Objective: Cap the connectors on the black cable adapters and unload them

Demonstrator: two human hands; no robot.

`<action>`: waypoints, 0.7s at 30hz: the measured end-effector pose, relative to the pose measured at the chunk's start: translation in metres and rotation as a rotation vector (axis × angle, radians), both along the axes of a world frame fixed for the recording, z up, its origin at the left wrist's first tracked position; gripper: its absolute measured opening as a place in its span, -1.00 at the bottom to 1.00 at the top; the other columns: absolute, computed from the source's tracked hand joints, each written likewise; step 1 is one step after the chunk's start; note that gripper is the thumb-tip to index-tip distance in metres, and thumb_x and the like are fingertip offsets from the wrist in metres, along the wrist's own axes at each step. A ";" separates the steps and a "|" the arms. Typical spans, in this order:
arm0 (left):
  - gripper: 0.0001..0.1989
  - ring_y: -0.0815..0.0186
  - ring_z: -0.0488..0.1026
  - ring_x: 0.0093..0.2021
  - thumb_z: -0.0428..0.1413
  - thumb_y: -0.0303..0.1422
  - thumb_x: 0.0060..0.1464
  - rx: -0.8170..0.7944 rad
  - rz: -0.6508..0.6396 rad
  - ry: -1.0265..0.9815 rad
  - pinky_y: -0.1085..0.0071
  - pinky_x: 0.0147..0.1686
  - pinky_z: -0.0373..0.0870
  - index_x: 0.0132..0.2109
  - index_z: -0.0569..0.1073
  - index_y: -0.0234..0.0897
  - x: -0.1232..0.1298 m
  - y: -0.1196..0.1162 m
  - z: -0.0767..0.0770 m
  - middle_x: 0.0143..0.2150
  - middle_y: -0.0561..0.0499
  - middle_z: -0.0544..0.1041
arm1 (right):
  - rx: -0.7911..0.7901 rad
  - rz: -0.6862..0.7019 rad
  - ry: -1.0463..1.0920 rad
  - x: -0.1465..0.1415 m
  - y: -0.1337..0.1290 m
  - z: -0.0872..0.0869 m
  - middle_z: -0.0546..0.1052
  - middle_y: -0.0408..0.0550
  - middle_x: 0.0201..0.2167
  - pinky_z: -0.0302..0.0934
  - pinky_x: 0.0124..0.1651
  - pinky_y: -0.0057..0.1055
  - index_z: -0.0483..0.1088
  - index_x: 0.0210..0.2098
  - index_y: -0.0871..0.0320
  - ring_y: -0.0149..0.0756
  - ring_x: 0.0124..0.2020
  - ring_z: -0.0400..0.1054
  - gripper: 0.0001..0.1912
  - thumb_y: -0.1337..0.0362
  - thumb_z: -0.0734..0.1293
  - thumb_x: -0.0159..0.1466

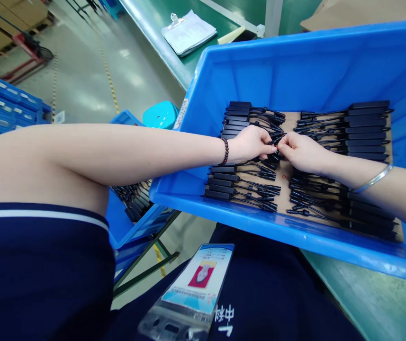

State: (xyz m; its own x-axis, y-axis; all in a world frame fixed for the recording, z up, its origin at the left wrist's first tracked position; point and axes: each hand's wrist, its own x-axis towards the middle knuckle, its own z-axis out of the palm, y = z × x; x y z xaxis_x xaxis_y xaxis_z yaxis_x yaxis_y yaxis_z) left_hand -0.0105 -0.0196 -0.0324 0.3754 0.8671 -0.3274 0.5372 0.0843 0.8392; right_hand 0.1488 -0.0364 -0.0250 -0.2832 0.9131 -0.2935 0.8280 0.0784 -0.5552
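Observation:
My left hand (253, 143) and my right hand (302, 150) meet over the middle of a blue bin (295, 61). My left fingers are closed on the end of a black cable connector (275, 140), mostly hidden by the fingertips. Thumb and finger of the right hand pinch a tiny orange-red ring at that end. Below them, a similar loose red ring (284, 176) lies on the cardboard sheet (283, 199). Slim black boxes with cables lie in two rows, a left row (224, 183) and a right row (368, 130), their connectors pointing inward.
Under my left forearm stands a lower blue bin (121, 222) with more black cabled parts. A turquoise stool (160, 115) is beside it. On the green table (373, 298) are a clipboard with papers (188, 32) and brown cardboard (366, 14). My badge (197, 284) hangs in front.

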 end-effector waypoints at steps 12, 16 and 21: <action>-0.89 0.51 0.37 -0.56 0.20 -0.53 -0.03 -0.061 0.046 -0.057 0.54 -0.47 0.27 -0.44 0.40 -0.42 0.001 -0.002 0.003 -0.54 0.05 0.43 | 0.010 0.019 -0.038 -0.001 -0.002 0.000 0.40 -0.10 -0.56 0.09 -0.32 -0.45 0.34 -0.38 0.18 -0.34 -0.48 0.25 -0.83 0.29 0.15 0.23; -0.90 0.50 0.37 -0.57 0.18 -0.52 -0.02 -0.057 0.045 -0.041 0.51 -0.47 0.29 -0.46 0.41 -0.42 0.001 -0.002 0.004 -0.54 0.04 0.43 | 0.029 0.034 -0.044 0.000 -0.001 -0.003 0.43 -0.07 -0.53 0.11 -0.30 -0.43 0.34 -0.37 0.17 -0.31 -0.45 0.28 -0.83 0.27 0.15 0.23; -0.96 0.50 0.32 -0.58 0.17 -0.56 -0.06 -0.032 -0.011 -0.042 0.50 -0.46 0.27 -0.44 0.46 -0.42 0.001 -0.002 0.005 -0.57 0.05 0.42 | 0.082 0.035 -0.053 0.000 -0.002 -0.009 0.48 0.04 -0.39 0.14 -0.29 -0.41 0.32 -0.33 0.19 -0.24 -0.36 0.33 -0.85 0.29 0.15 0.22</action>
